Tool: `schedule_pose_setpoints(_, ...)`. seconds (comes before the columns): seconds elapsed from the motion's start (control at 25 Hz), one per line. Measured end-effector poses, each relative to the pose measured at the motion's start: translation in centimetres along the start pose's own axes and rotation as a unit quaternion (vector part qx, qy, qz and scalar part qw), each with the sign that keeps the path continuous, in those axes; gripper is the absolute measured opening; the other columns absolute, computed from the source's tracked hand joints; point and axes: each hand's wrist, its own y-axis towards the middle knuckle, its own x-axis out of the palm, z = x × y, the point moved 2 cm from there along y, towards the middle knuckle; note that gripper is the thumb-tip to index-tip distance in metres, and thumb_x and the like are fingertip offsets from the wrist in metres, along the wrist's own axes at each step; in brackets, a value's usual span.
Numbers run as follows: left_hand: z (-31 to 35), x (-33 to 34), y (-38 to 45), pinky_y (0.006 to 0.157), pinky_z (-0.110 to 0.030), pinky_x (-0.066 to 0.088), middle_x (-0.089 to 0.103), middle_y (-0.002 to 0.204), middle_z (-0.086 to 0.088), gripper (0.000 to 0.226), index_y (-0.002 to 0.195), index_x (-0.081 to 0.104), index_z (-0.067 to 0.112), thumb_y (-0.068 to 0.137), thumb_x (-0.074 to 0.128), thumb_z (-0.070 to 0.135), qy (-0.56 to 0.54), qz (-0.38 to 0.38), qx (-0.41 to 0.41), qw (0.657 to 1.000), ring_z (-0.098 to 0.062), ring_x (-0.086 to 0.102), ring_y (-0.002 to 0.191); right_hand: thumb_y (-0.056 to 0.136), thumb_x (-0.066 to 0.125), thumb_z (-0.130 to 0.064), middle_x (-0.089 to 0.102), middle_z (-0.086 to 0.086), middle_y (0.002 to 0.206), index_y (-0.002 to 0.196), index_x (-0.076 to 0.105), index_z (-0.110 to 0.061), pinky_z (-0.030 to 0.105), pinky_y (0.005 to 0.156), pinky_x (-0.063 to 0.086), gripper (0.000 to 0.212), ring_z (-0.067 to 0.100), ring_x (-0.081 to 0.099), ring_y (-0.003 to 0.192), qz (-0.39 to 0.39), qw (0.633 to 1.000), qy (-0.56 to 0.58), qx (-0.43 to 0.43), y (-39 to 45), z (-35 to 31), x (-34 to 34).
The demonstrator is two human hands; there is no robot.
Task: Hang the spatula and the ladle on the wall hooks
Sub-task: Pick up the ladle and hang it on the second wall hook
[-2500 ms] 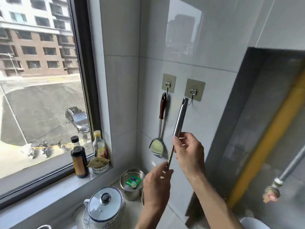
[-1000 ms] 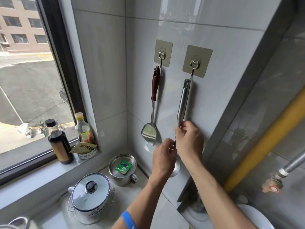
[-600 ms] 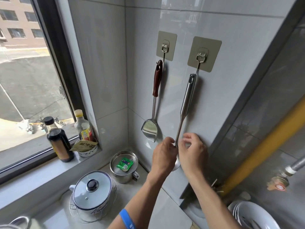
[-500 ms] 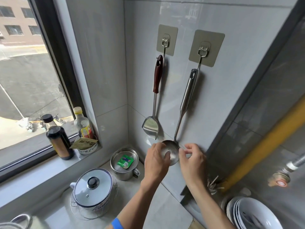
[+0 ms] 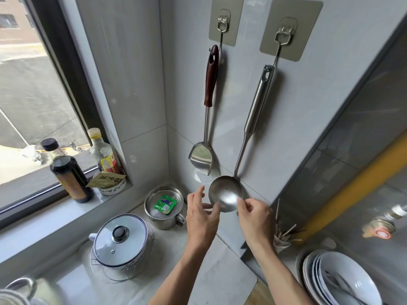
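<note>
The spatula (image 5: 210, 91), with a brown handle and a steel blade, hangs from the left wall hook (image 5: 222, 25). The all-steel ladle (image 5: 255, 111) hangs from the right wall hook (image 5: 284, 36), its bowl low against the tile. My left hand (image 5: 201, 213) is just left of the ladle's bowl, fingers spread, a small gap between them and the rim. My right hand (image 5: 255, 214) is at the bowl's lower right, thumb and forefinger pinching the rim.
On the counter below stand a lidded white pot (image 5: 120, 236) and a steel cup (image 5: 158, 219) holding a green packet. Two bottles (image 5: 68, 170) stand on the window sill. Stacked white bowls (image 5: 339, 280), a toothpick jar (image 5: 282, 238) and a yellow pipe (image 5: 352, 183) are at the right.
The ladle went up onto the right hook. Both hands slid down its handle to the bowl, and my left hand has now come off it.
</note>
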Motion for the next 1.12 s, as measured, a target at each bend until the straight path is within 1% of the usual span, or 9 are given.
schedule_pose_setpoints(0.12, 0.2, 0.1, 0.2, 0.081, -0.039, 0.056, 0.061, 0.104, 0.001, 0.037, 0.119, 0.060, 0.021, 0.083, 0.069, 0.020, 0.023, -0.012, -0.008, 1.000, -0.004, 0.066, 0.083, 0.086, 0.059, -0.035, 0.067, 0.003, 0.057, 0.058, 0.060, -0.009, 0.037, 0.052, 0.050, 0.038, 0.027, 0.060, 0.057, -0.005, 1.000, -0.002, -0.001, -0.5, -0.6, -0.6)
schedule_pose_setpoints(0.24, 0.7, -0.3, 0.4, 0.081, -0.039, 0.055, 0.066, 0.100, 0.001, 0.025, 0.110, 0.064, 0.021, 0.086, 0.066, 0.021, 0.017, -0.015, -0.004, 1.000, -0.007, 0.065, 0.084, 0.086, 0.064, -0.032, 0.070, 0.006, 0.062, 0.064, 0.062, -0.013, 0.037, 0.054, 0.047, 0.029, 0.034, 0.064, 0.063, 0.054, 0.998, -0.004, -0.015, -1.6, -1.4, -1.7)
schedule_pose_setpoints(0.4, 1.4, -1.9, 3.6, 0.091, -0.034, 0.050, 0.069, 0.114, -0.005, 0.030, 0.118, 0.063, 0.014, 0.088, 0.060, 0.011, -0.016, 0.027, -0.045, 0.998, -0.015, 0.064, 0.095, 0.085, 0.063, -0.021, 0.076, -0.001, 0.080, 0.088, 0.066, -0.022, 0.030, 0.061, 0.047, 0.005, 0.024, 0.069, 0.071, 0.030, 0.981, 0.053, -0.183, -2.5, -7.5, -1.1)
schedule_pose_setpoints(0.48, 2.0, -2.9, 6.2, 0.096, -0.034, 0.047, 0.064, 0.122, -0.001, 0.039, 0.126, 0.057, 0.016, 0.088, 0.059, 0.009, -0.016, 0.019, -0.038, 0.999, -0.015, 0.061, 0.105, 0.084, 0.058, -0.014, 0.074, -0.001, 0.111, 0.115, 0.063, -0.024, 0.025, 0.075, 0.044, 0.032, 0.022, 0.069, 0.095, -0.051, 0.979, 0.093, -0.174, -0.6, -11.2, 0.5)
schedule_pose_setpoints(0.6, 1.9, -3.2, 9.8, 0.098, -0.036, 0.046, 0.057, 0.124, 0.000, 0.048, 0.134, 0.048, 0.017, 0.088, 0.062, 0.016, -0.041, -0.002, -0.093, 0.995, -0.016, 0.057, 0.110, 0.085, 0.052, -0.006, 0.065, 0.004, 0.130, 0.129, 0.056, -0.018, 0.026, 0.092, 0.042, 0.045, 0.024, 0.062, 0.113, -0.060, 0.985, 0.133, -0.093, 3.0, -14.5, 2.3)
schedule_pose_setpoints(0.68, 1.3, -3.0, 11.2, 0.086, -0.038, 0.050, 0.063, 0.116, -0.007, 0.039, 0.127, 0.055, 0.013, 0.088, 0.059, 0.012, -0.132, 0.004, -0.204, 0.970, -0.022, 0.063, 0.100, 0.084, 0.049, -0.001, 0.067, 0.009, 0.127, 0.127, 0.057, -0.012, 0.033, 0.099, 0.046, 0.045, 0.026, 0.061, 0.115, -0.056, 0.981, 0.175, -0.065, 4.5, -15.8, 2.7)
schedule_pose_setpoints(0.8, 0.8, -2.6, 12.0, 0.065, -0.030, 0.046, 0.075, 0.072, 0.002, 0.032, 0.085, 0.075, 0.021, 0.085, 0.049, 0.003, -0.227, -0.042, -0.263, 0.937, -0.014, 0.063, 0.068, 0.080, 0.045, 0.006, 0.070, 0.012, 0.122, 0.123, 0.062, -0.010, 0.033, 0.102, 0.047, 0.049, 0.025, 0.063, 0.115, -0.045, 0.977, 0.194, -0.070, 5.7, -17.0, 3.6)
schedule_pose_setpoints(0.96, -0.1, -2.9, 12.4, 0.071, -0.032, 0.048, 0.075, 0.063, 0.011, 0.046, 0.074, 0.078, 0.029, 0.073, 0.043, 0.000, -0.239, -0.055, -0.263, 0.933, -0.016, 0.064, 0.078, 0.080, 0.046, 0.013, 0.069, 0.015, 0.123, 0.124, 0.062, -0.009, 0.047, 0.100, 0.051, 0.051, 0.027, 0.063, 0.116, -0.077, 0.969, 0.222, -0.074, 6.6, -16.5, 4.7)
schedule_pose_setpoints(1.12, 0.5, -2.7, 12.2, 0.076, -0.035, 0.048, 0.073, 0.064, 0.010, 0.041, 0.074, 0.077, 0.029, 0.065, 0.047, 0.002, -0.216, -0.099, -0.249, 0.939, -0.016, 0.063, 0.081, 0.081, 0.042, 0.013, 0.071, 0.015, 0.119, 0.121, 0.064, -0.008, 0.031, 0.095, 0.052, 0.050, 0.024, 0.067, 0.110, -0.036, 0.971, 0.219, -0.090, 6.2, -16.3, 4.5)
